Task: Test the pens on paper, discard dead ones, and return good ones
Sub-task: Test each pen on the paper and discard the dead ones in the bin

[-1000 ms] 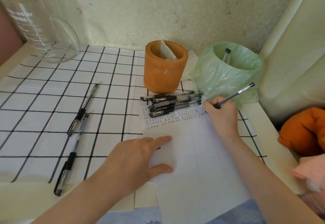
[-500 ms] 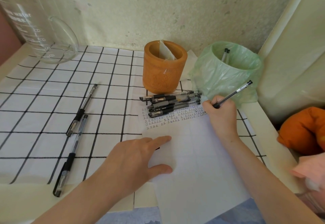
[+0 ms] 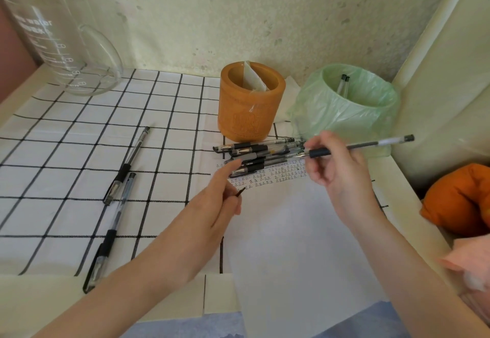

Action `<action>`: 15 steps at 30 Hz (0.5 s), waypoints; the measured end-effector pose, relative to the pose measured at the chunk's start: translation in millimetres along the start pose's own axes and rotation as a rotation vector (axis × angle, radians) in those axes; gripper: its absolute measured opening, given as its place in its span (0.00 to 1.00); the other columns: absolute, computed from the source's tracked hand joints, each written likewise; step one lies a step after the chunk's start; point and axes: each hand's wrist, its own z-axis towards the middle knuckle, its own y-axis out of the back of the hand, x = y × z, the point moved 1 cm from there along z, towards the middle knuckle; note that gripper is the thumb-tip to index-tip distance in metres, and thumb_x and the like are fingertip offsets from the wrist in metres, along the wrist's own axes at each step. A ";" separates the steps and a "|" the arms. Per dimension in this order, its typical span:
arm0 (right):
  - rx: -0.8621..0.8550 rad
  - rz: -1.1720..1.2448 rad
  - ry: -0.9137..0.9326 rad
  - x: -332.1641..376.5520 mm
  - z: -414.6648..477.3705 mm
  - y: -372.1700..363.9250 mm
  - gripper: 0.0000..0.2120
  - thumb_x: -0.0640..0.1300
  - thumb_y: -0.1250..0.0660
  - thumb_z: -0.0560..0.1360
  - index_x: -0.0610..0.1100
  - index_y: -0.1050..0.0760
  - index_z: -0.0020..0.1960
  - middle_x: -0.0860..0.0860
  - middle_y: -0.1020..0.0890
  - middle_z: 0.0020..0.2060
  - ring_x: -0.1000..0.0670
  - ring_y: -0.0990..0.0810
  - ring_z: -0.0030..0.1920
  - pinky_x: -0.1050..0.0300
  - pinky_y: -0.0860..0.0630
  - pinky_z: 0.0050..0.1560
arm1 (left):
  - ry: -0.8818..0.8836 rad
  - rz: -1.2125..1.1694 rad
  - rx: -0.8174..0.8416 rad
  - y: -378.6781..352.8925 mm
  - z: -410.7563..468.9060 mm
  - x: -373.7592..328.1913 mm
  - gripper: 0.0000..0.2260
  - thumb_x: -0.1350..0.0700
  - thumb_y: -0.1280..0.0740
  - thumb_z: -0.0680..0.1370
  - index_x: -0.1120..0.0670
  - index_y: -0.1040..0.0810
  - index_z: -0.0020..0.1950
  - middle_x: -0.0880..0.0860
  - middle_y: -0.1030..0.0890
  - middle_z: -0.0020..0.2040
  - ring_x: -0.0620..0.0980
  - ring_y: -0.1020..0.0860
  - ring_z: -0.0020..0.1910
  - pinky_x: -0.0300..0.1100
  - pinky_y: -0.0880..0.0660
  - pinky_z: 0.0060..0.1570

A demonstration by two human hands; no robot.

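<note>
My right hand (image 3: 336,176) grips a black pen (image 3: 371,144), held level just above the top of the white paper (image 3: 291,245), its tip pointing left. Rows of small test marks (image 3: 267,176) cover the paper's top edge. My left hand (image 3: 212,210) hovers over the paper's left edge with the index finger stretched out, pinching a small dark pen cap (image 3: 240,192). Several capped pens (image 3: 259,152) lie piled at the paper's top. Behind them stand an orange pen holder (image 3: 250,101) and a green-bagged bin (image 3: 352,109) with two pens (image 3: 343,86) inside.
Two more pens (image 3: 130,162) (image 3: 111,231) lie on the checked cloth (image 3: 66,152) at the left. A glass measuring jug (image 3: 66,46) stands at the back left by the wall. An orange cushion (image 3: 458,200) sits beyond the table's right edge.
My right hand lifted the pen off the paper and turned it level. My left hand rose from the paper and now pinches the small cap.
</note>
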 end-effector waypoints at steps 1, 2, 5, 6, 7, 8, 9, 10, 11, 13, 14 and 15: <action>0.070 0.051 -0.044 3.1 -6.9 -5.5 0.13 0.42 0.40 0.79 0.42 0.28 0.36 0.49 0.25 0.23 0.52 0.30 0.23 0.65 0.39 0.21 | -0.002 -0.027 -0.005 -1.5 1.1 0.1 0.22 0.58 0.46 0.80 0.39 0.45 0.70 0.42 0.26 0.41 0.42 0.27 0.43 0.28 0.33 0.45; 0.129 0.074 -0.074 4.3 -12.9 -10.2 0.11 0.42 0.37 0.77 0.42 0.29 0.36 0.47 0.23 0.25 0.50 0.28 0.24 0.65 0.39 0.20 | 0.003 -0.063 -0.006 -3.0 1.5 -0.7 0.23 0.59 0.45 0.80 0.39 0.45 0.70 0.42 0.24 0.42 0.41 0.26 0.45 0.28 0.33 0.46; 0.201 0.029 -0.112 4.5 -26.7 -19.9 0.12 0.45 0.31 0.72 0.42 0.30 0.34 0.46 0.23 0.24 0.51 0.28 0.23 0.64 0.39 0.20 | 0.029 -0.143 -0.036 -5.0 1.1 -6.0 0.27 0.57 0.39 0.78 0.40 0.45 0.71 0.42 0.19 0.43 0.41 0.23 0.44 0.34 0.30 0.47; 0.198 0.012 -0.121 3.3 -29.1 -21.5 0.13 0.45 0.31 0.72 0.43 0.31 0.33 0.47 0.24 0.23 0.52 0.30 0.22 0.65 0.40 0.20 | 0.027 -0.152 -0.047 -4.4 1.0 -8.5 0.28 0.55 0.37 0.77 0.40 0.46 0.72 0.42 0.19 0.43 0.41 0.23 0.45 0.36 0.29 0.48; 0.193 -0.001 -0.128 2.4 -30.6 -22.8 0.13 0.43 0.31 0.73 0.43 0.32 0.33 0.48 0.25 0.22 0.53 0.31 0.21 0.65 0.39 0.20 | 0.021 -0.155 -0.053 -3.4 0.5 -10.1 0.29 0.52 0.36 0.75 0.40 0.45 0.72 0.41 0.18 0.43 0.41 0.22 0.45 0.38 0.28 0.50; 0.192 -0.010 -0.135 1.9 -31.6 -24.0 0.13 0.41 0.32 0.73 0.43 0.32 0.33 0.48 0.26 0.21 0.53 0.31 0.21 0.66 0.38 0.21 | 0.016 -0.153 -0.057 -2.5 0.5 -11.2 0.30 0.49 0.37 0.73 0.40 0.45 0.72 0.40 0.18 0.43 0.40 0.22 0.45 0.40 0.28 0.51; 0.196 -0.017 -0.141 1.6 -32.4 -25.2 0.14 0.39 0.32 0.74 0.43 0.32 0.32 0.49 0.27 0.21 0.54 0.31 0.21 0.67 0.38 0.21 | 0.013 -0.148 -0.058 -2.1 0.4 -11.9 0.31 0.47 0.37 0.71 0.40 0.45 0.71 0.40 0.18 0.43 0.40 0.22 0.46 0.40 0.28 0.52; 0.206 -0.027 -0.146 1.3 -33.2 -25.9 0.14 0.39 0.32 0.74 0.42 0.32 0.32 0.49 0.27 0.21 0.54 0.31 0.21 0.67 0.37 0.21 | 0.014 -0.141 -0.056 -2.3 0.1 -12.1 0.31 0.46 0.37 0.70 0.39 0.45 0.71 0.40 0.18 0.44 0.40 0.22 0.47 0.39 0.28 0.52; 0.220 -0.044 -0.147 1.3 -34.1 -26.8 0.14 0.39 0.32 0.74 0.42 0.32 0.32 0.49 0.27 0.21 0.54 0.31 0.21 0.68 0.36 0.22 | 0.017 -0.132 -0.055 -3.1 -0.3 -11.9 0.31 0.46 0.37 0.70 0.39 0.44 0.71 0.39 0.18 0.44 0.40 0.22 0.47 0.37 0.28 0.52; 0.247 -0.091 -0.144 0.9 -35.5 -28.2 0.14 0.40 0.31 0.73 0.44 0.30 0.32 0.49 0.26 0.22 0.54 0.31 0.22 0.68 0.35 0.23 | 0.024 -0.111 -0.052 -5.4 -1.0 -11.4 0.29 0.47 0.36 0.72 0.38 0.44 0.70 0.39 0.18 0.44 0.41 0.22 0.47 0.34 0.28 0.52; 0.256 -0.115 -0.141 0.4 -35.6 -28.8 0.14 0.41 0.30 0.73 0.45 0.29 0.31 0.49 0.26 0.22 0.54 0.31 0.22 0.67 0.35 0.23 | 0.025 -0.097 -0.050 -6.0 -1.4 -11.1 0.28 0.49 0.36 0.73 0.38 0.43 0.70 0.39 0.18 0.44 0.41 0.21 0.47 0.33 0.29 0.52; 0.263 -0.136 -0.138 0.2 -35.5 -29.1 0.13 0.42 0.30 0.72 0.46 0.28 0.31 0.49 0.26 0.22 0.54 0.31 0.22 0.67 0.35 0.23 | 0.024 -0.083 -0.051 -6.1 -1.8 -10.9 0.28 0.50 0.35 0.73 0.37 0.43 0.69 0.38 0.18 0.44 0.41 0.21 0.46 0.31 0.29 0.51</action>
